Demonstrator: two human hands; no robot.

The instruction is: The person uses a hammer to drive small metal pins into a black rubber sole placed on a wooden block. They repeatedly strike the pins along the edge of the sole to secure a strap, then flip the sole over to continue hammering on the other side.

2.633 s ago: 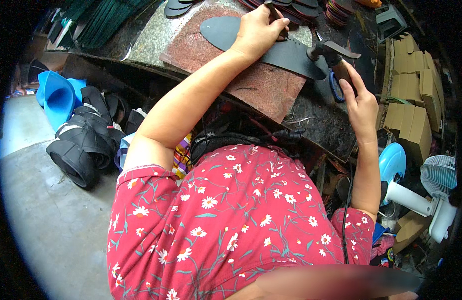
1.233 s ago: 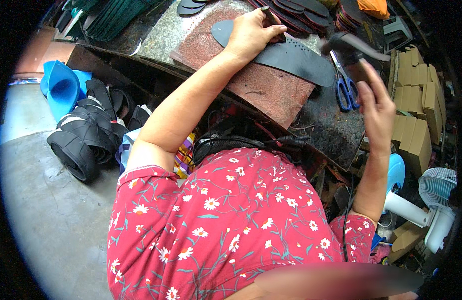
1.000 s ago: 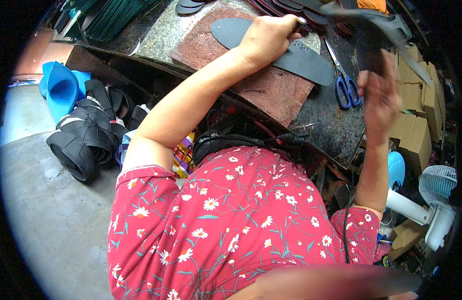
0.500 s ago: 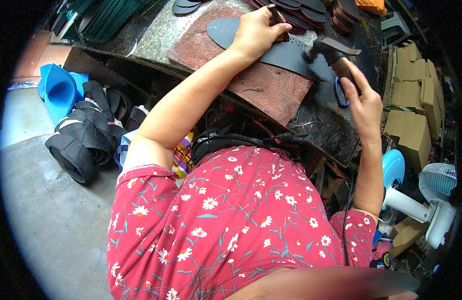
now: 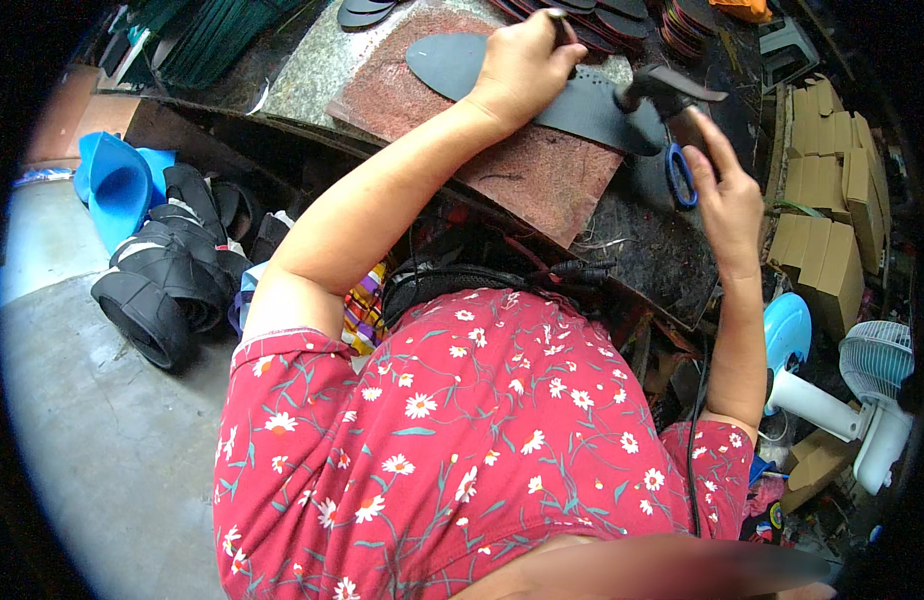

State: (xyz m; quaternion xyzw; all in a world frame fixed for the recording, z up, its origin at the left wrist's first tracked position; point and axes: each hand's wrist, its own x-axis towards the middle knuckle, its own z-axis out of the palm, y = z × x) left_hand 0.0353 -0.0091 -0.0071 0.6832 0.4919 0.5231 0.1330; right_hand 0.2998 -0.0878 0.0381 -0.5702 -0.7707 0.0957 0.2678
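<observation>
My left hand (image 5: pixel 527 72) is closed around a dark rod-like punch (image 5: pixel 559 24), pressing its lower end toward a black shoe-sole-shaped sheet (image 5: pixel 447 62). A row of small holes shows in the sheet beside my fingers. The wrist rests over the sheet's near edge. To the right, my right hand (image 5: pixel 727 205) grips the handle of a claw hammer (image 5: pixel 670 90), its head raised over the sheet's right end, apart from the punch. Beneath the sheet lies a worn reddish board (image 5: pixel 542 195), on the dark workbench (image 5: pixel 657 245).
A blue loop handle (image 5: pixel 680 176) lies beside the hammer hand. Stacked black sole pieces (image 5: pixel 607 30) sit at the bench's back. Cardboard boxes (image 5: pixel 817 250) and a white fan (image 5: pixel 877 365) stand at right; rolled black material (image 5: pixel 157 300) and a blue piece (image 5: pixel 122 185) lie at left.
The sheet and board appear slightly further left and up in view. My left hand has shifted slightly right and down with the punch. The hammer stays raised, with little movement.
</observation>
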